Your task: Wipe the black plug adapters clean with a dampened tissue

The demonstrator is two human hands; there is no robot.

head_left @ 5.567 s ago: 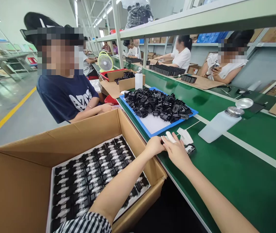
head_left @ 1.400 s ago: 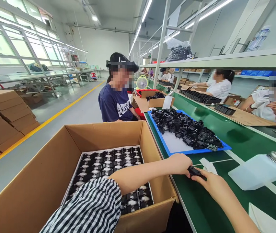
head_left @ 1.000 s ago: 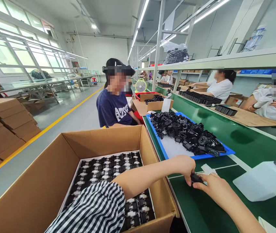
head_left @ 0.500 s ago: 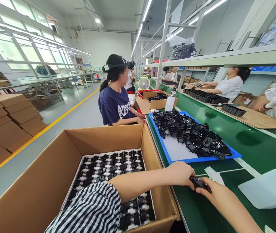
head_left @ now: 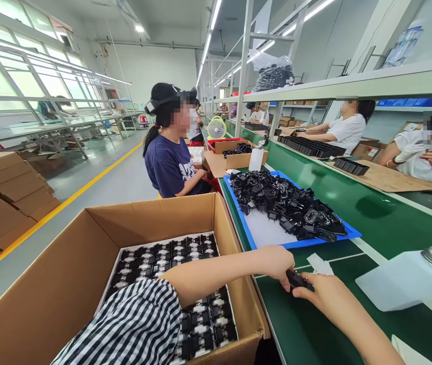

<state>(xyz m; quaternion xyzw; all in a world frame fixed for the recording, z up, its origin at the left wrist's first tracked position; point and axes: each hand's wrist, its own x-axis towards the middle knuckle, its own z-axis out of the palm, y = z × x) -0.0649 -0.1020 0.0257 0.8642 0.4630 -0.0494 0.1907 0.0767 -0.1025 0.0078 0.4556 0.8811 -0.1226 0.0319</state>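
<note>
Plug point(head_left: 296, 279) sits between our two hands, low over the green worktop point(head_left: 391, 223), just past the near edge. Left hand point(head_left: 277, 261) covers its left end from above, fingers point(head_left: 285, 280) curled down around it. Right hand point(head_left: 324, 296) meets it from the right, thumb and fingertips closed on the other end. Only a short black stretch of the plug shows in the gap between the hands; whether it touches the worktop we cannot tell.

White cloth point(head_left: 320, 264) lies flat just beyond our right hand. Blue tray point(head_left: 353, 235) with a heap of black plugs point(head_left: 284, 203) is farther out on the worktop. White dispenser bottle point(head_left: 406, 279) lies on its side to the right. Cardboard box point(head_left: 48, 284) beside the worktop, under our left forearm, holds plugs packed in rows. Person in a navy shirt point(head_left: 168, 162) sits beyond the box; others work across the line.
</note>
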